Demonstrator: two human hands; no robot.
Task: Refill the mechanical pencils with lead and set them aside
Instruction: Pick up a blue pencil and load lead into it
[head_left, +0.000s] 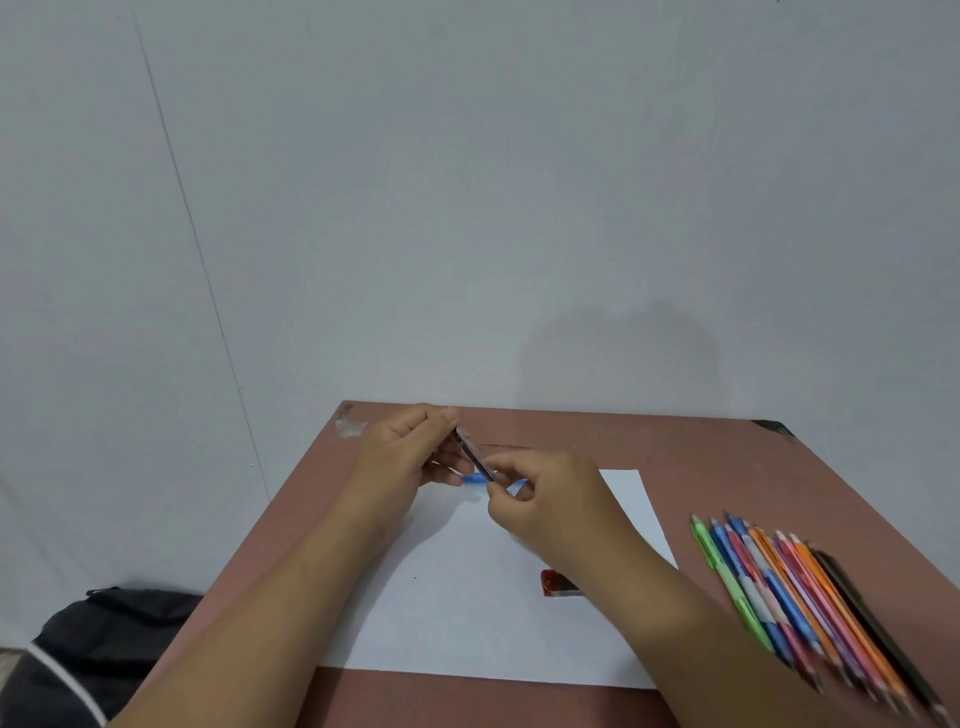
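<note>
From the head view, a reddish-brown flat table (675, 457) stands against a pale grey wall (467, 182). On the table lies a white rectangular sheet of paper (467, 597), and both hands meet above its far edge, at about 12 o'clock from the sheet's middle.

The left hand (410, 457) has its fingers curled, and its grip is closed on a thin dark mechanical pencil (475, 456), which is tilted with its upper end near the left thumb and its lower end toward the right hand. The right hand (545, 499) also has curled fingers, and its fingertips (498, 470) pinch together at the lower end of the same pencil. Just below the two hands, a small blue plastic piece (477, 479) shows between them; I cannot tell if it is a lead case or a part of another pencil, nor which hand holds it.

At about 3 o'clock from the paper, near the right edge of the table, a row of coloured mechanical pencils (810, 603) lies side by side, touching each other: green, blue, red, orange, pink and black ones. Their near ends are blurred.

A small red and brown rectangular object (556, 583) rests on the paper just beside the right forearm, partly hidden by it.

At 8 o'clock, beside the table and lower than it, a black fabric bag (114, 639) lies.
</note>
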